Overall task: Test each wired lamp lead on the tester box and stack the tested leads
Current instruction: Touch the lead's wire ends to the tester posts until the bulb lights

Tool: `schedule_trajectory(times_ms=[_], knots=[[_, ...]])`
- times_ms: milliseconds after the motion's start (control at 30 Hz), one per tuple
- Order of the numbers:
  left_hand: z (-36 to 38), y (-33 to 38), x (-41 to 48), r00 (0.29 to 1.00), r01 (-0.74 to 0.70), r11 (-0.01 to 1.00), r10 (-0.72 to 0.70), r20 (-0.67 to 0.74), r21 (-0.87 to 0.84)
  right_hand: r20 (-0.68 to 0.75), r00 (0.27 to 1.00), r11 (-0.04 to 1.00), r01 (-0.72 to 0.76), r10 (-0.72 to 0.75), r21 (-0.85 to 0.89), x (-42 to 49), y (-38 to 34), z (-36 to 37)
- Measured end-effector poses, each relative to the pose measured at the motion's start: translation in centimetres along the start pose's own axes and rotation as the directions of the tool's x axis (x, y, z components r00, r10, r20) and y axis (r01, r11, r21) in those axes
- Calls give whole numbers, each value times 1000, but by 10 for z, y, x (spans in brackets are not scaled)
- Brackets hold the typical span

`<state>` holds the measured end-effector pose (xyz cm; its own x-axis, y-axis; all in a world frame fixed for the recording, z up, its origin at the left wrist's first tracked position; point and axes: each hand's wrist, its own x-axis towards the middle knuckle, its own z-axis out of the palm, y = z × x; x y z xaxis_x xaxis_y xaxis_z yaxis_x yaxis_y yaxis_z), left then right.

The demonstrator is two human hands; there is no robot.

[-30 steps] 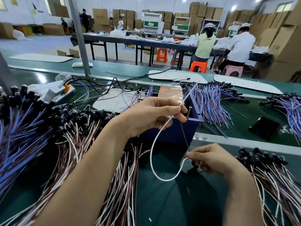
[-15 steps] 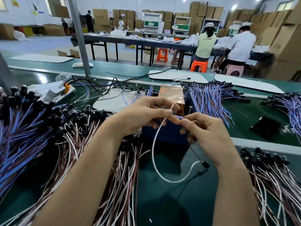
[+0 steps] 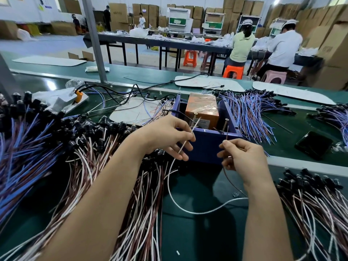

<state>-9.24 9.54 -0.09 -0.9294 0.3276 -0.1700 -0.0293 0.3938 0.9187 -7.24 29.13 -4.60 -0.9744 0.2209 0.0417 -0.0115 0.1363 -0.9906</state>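
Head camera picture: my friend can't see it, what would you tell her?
Two hands hold one lamp lead's wires up to a blue tester box: the left hand pinches the white wire, the right hand the brown wire. Piles of leads lie around.

A factory assembly hall: stacked cardboard cartons (image 3: pixel 235 8), long green workbenches (image 3: pixel 146 74), seated workers (image 3: pixel 241 48) (capped, on plastic stools) and heaped wire leads (image 3: pixel 131 185).

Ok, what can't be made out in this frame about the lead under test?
- Whether the white wire tip touches the left screw: too small.
- Same for the brown wire at the right screw.
- Lamp end of the lead: hidden behind the right hand.
- Label on the orange box: blurred.
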Motion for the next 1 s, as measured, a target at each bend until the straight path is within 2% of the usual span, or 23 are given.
schedule_trajectory(times_ms=[600, 1000], knots=[[-5, -3, 2, 999, 22, 1000, -22, -35, -16, 31, 999, 999, -43, 43, -1, -1, -4, 4], [-1, -1, 1, 996, 89, 994, -88, -8, 61, 29, 999, 999, -38, 38, -17, -1, -3, 3]])
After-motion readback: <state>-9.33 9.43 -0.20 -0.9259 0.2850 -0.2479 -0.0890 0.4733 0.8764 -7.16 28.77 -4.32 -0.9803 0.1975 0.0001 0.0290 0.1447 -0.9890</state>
